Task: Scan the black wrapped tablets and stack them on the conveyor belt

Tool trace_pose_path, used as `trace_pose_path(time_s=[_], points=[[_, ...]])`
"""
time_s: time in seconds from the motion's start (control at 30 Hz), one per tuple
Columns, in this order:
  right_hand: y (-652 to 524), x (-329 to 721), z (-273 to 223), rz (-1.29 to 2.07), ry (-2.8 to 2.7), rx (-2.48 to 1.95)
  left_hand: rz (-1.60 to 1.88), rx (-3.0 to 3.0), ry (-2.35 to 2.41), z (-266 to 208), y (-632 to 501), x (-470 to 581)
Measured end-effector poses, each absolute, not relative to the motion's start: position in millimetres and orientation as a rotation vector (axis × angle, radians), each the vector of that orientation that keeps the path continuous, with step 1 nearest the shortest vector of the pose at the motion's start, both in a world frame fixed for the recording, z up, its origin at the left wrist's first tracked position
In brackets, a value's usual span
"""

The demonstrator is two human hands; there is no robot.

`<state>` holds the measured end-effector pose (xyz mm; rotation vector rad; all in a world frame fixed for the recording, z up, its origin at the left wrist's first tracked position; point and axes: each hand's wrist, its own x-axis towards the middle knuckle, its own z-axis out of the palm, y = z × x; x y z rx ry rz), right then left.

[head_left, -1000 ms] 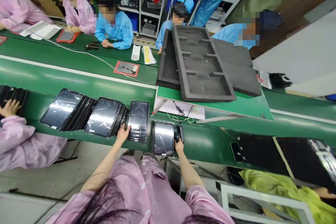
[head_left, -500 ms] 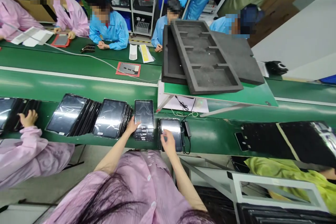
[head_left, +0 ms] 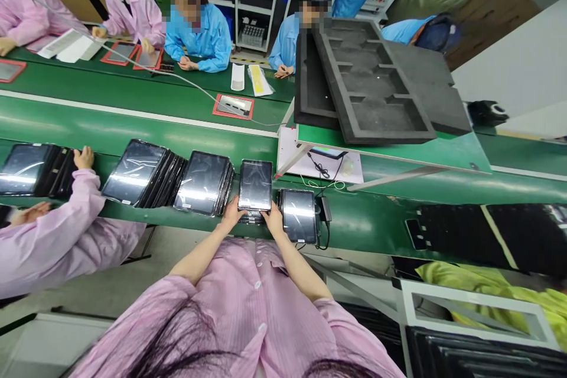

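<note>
Top tablet [head_left: 255, 185] of small stack: thin, rigid, glossy, likely slippery and fragile. Left hand [head_left: 231, 213] and right hand [head_left: 273, 218] grip its near corners; edges suit holding.

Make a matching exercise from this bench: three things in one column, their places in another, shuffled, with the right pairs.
Things:
1. dark glossy tablet on a short stack
2. single glossy tablet with a black cable
3. grey foam tray with recesses

Places:
A. on the raised green shelf
B. held at its near corners by the left hand and right hand
C. flat on the green belt, just right of the right hand

Pairs: 1-B, 2-C, 3-A
</note>
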<state>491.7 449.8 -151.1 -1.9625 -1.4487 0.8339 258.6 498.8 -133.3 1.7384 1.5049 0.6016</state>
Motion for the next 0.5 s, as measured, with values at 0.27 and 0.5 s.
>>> trace_pose_path(time_s=[0.27, 0.5], points=[[453.2, 499.9, -156.5, 0.820, -1.473, -1.999, 0.580, 1.729, 1.609, -148.2, 490.1, 259.3], [463.9, 510.9, -155.9, 0.862, -1.564, -1.860, 0.469, 1.636, 1.581, -149.5, 499.1, 260.5]])
